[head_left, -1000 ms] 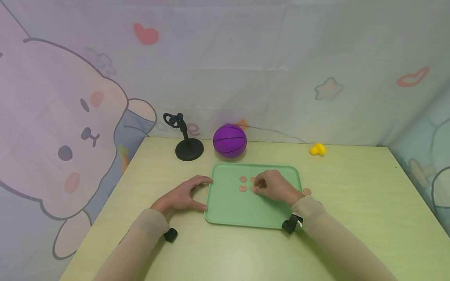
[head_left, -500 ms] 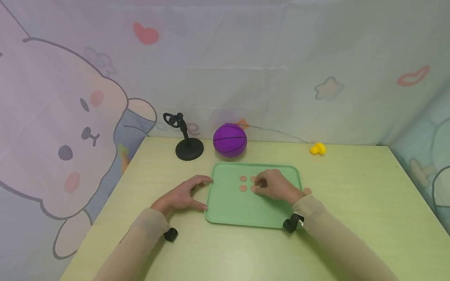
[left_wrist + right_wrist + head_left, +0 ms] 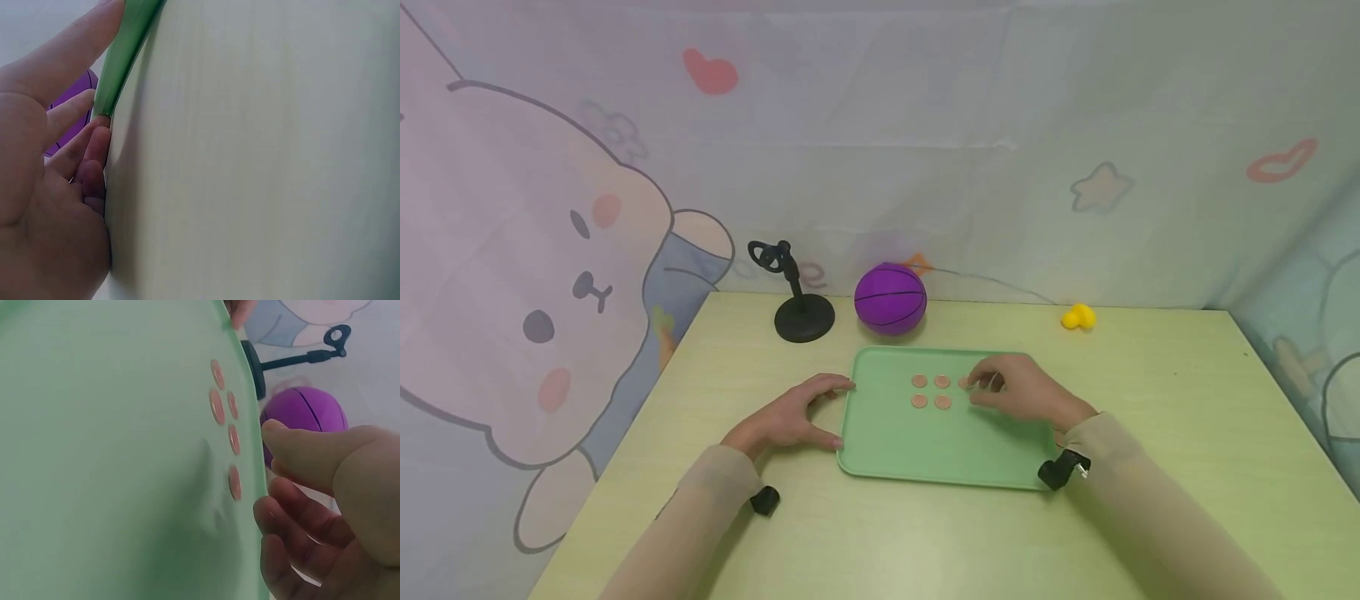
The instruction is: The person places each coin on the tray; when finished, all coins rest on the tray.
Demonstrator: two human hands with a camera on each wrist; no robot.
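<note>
The green tray point(image 3: 910, 454) lies on the table with several copper-coloured coins point(image 3: 942, 402) flat on it, in two short rows. My left hand point(image 3: 793, 412) rests at the tray's left edge, thumb and fingers spread and their tips against the rim point(image 3: 122, 62). Over the right part of the tray is my right hand point(image 3: 1022, 390), fingertips close to the rightmost coin of the far row point(image 3: 964, 382). In the right wrist view that coin point(image 3: 234, 482) lies on the tray, and the thumb and fingers stand apart with nothing between them.
Behind the tray sit a purple ball point(image 3: 891, 300) and a black stand point(image 3: 803, 318) with a ring on top. A small yellow toy point(image 3: 1078, 317) is at the back right. Another coin point(image 3: 1058, 435) shows partly beside the tray's right edge, near the right sleeve.
My right hand has moved right from the second column of coins, leaving both its coins in full view and a further coin at its fingertips. The left hand stays at the rim.
</note>
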